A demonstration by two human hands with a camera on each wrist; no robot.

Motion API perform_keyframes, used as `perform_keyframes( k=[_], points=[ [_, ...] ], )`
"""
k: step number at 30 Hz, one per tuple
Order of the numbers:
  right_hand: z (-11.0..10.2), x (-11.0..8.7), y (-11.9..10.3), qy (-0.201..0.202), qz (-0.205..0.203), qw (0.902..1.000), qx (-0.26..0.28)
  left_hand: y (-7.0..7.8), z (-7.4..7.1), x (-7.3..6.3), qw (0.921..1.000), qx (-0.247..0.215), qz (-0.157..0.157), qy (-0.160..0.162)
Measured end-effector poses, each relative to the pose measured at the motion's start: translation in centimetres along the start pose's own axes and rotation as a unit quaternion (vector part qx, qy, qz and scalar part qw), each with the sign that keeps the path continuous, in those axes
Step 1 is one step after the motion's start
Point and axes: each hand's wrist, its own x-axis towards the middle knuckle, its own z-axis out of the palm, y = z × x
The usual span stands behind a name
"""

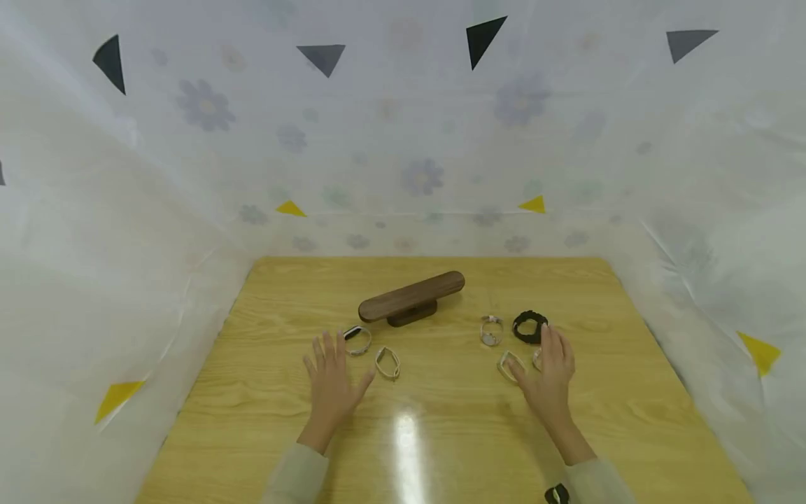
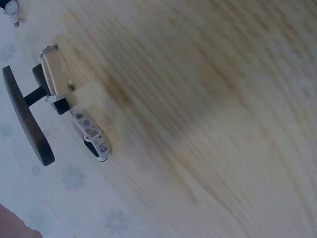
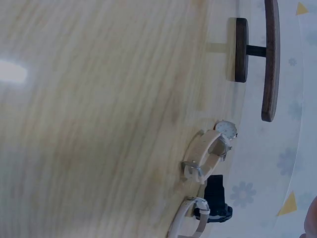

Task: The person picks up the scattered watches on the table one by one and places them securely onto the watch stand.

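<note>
In the head view my left hand [image 1: 332,388] is over the left of the table, fingers spread, holding nothing. Just past its fingertips lies a fitness band with a dark face [image 1: 359,340]; its patterned strap shows in the left wrist view. To the right of the thumb is a beige-strapped watch [image 1: 387,363]. My right hand [image 1: 551,381] hovers on the right, fingers extended. Its thumb overlaps a pale-strapped watch [image 1: 506,365], and its fingers partly hide another light watch [image 1: 536,358]. A black watch [image 1: 529,327] and a small round-dial watch [image 1: 491,331] lie beyond.
A dark wooden T-shaped stand [image 1: 412,297] stands tilted in view at the back middle of the wood-grain table [image 1: 428,406]. A small black object [image 1: 557,494] lies at the front edge beside the right sleeve. Pale flowered sheeting [image 1: 403,140] encloses the back and sides.
</note>
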Motion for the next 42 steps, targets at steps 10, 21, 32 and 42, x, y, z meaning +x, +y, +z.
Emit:
perform_keyframes(
  k=[10, 21, 32, 42],
  points=[
    [2.3, 3.7, -0.7, -0.028, 0.089, 0.9873, 0.128, 0.6, 0.5, 3.2, 0.9553, -0.274, -0.11, 0.0],
    [5.6, 6.7, -1.2, -0.056, 0.136, 0.9739, 0.172, 1.2, 1.8, 5.7, 0.8849, -0.428, -0.184, 0.011],
    [7.6, 8.8, -1.3, -0.103, 0.186, 0.9634, 0.163, 2.0, 2.5, 6.8, 0.8599, -0.458, -0.224, 0.016],
    [8.5, 8.7, -1.4, -0.156, 0.237, 0.9468, 0.152, 2.2, 3.2, 7.1, 0.8476, -0.467, -0.251, 0.011]
  ],
)
